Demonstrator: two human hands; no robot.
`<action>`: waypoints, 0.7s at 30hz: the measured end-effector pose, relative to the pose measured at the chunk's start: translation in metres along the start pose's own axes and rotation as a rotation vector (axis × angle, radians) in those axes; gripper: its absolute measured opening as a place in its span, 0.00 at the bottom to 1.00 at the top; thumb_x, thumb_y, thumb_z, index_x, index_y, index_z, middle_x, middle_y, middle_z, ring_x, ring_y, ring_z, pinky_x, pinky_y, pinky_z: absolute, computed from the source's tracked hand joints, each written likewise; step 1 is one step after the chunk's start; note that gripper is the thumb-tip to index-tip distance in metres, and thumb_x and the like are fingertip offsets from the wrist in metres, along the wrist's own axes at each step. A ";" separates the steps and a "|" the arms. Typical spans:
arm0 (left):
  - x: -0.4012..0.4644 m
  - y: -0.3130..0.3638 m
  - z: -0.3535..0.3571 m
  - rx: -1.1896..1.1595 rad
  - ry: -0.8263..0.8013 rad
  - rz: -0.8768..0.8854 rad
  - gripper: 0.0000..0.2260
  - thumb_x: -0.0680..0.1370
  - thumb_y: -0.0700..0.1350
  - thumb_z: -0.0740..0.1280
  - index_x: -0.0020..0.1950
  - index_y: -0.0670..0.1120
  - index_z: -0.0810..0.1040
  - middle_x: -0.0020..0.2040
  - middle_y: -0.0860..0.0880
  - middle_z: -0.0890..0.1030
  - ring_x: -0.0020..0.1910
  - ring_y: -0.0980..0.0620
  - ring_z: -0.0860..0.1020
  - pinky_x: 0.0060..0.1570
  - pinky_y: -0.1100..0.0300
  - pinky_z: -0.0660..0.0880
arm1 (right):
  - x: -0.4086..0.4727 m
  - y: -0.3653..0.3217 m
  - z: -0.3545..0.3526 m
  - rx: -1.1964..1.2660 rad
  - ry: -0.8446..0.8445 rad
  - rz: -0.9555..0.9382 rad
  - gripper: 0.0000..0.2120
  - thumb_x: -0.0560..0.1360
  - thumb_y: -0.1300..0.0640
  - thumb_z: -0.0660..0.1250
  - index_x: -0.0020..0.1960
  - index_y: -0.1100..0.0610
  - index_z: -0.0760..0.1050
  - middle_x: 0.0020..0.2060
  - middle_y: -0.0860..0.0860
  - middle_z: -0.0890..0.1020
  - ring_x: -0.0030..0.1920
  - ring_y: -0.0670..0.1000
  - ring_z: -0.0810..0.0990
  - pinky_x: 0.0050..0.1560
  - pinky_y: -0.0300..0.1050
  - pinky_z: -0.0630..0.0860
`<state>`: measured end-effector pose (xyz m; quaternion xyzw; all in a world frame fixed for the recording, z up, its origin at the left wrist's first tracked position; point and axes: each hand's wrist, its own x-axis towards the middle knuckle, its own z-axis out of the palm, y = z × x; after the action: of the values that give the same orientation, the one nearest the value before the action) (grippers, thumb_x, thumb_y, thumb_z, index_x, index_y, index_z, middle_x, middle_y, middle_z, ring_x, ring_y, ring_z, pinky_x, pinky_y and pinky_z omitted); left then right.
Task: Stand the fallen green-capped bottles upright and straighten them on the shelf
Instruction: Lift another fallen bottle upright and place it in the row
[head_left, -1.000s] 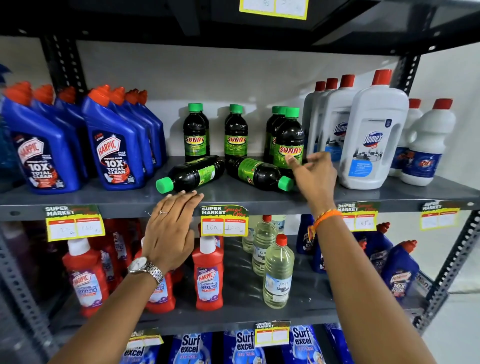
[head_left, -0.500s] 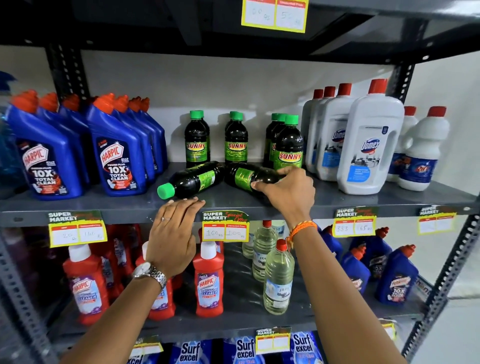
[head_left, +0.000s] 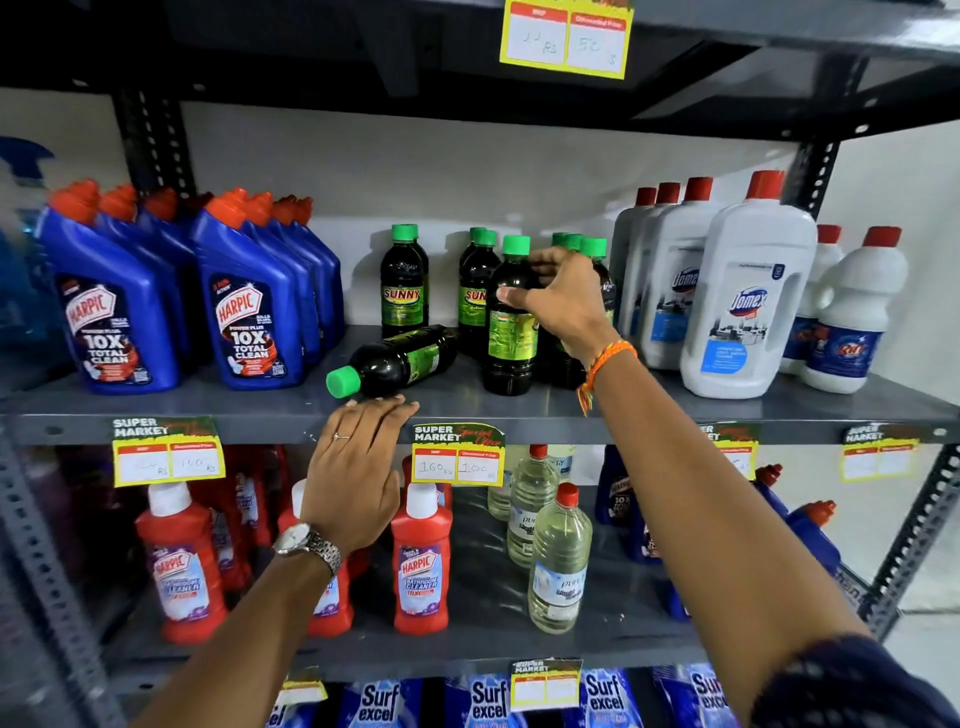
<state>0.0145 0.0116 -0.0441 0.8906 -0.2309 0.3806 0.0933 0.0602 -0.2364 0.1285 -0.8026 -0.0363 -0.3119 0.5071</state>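
One bottle upright in hand, one lying at frame centre
The right hand (head_left: 558, 301) grips the standing bottle (head_left: 510, 332); the fallen bottle (head_left: 397, 360) lies just above the flat, open left hand (head_left: 356, 467) on the shelf (head_left: 675, 410); labels behind read SUNNY

Dark Sunny bottle (head_left: 510, 332), green cap, upright at shelf front, back label facing out, gripped at shoulder. Second bottle (head_left: 397, 359) lying on side, cap toward shelf edge. Remaining green-capped bottles (head_left: 404, 283) upright behind.
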 end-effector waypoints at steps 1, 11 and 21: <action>0.000 0.000 0.000 0.000 0.005 0.005 0.31 0.69 0.41 0.60 0.73 0.45 0.71 0.70 0.46 0.76 0.68 0.44 0.72 0.77 0.49 0.57 | -0.002 0.003 0.001 0.046 -0.011 0.022 0.36 0.60 0.55 0.83 0.65 0.61 0.76 0.57 0.54 0.84 0.58 0.52 0.84 0.60 0.48 0.82; -0.001 0.001 0.004 0.023 0.028 -0.005 0.30 0.70 0.41 0.59 0.73 0.45 0.71 0.69 0.46 0.76 0.68 0.45 0.72 0.77 0.47 0.58 | -0.036 0.056 0.019 0.088 -0.328 0.198 0.31 0.74 0.69 0.70 0.73 0.62 0.60 0.62 0.56 0.77 0.64 0.55 0.77 0.65 0.48 0.75; -0.001 0.004 0.001 0.003 0.020 -0.027 0.31 0.69 0.41 0.58 0.73 0.45 0.71 0.70 0.46 0.76 0.70 0.45 0.71 0.79 0.50 0.53 | -0.044 0.057 0.026 -0.070 -0.236 0.110 0.38 0.71 0.58 0.77 0.74 0.61 0.61 0.64 0.55 0.79 0.65 0.55 0.78 0.66 0.47 0.74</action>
<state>0.0127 0.0078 -0.0458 0.8899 -0.2173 0.3886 0.0997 0.0579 -0.2309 0.0525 -0.8518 -0.0405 -0.1880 0.4872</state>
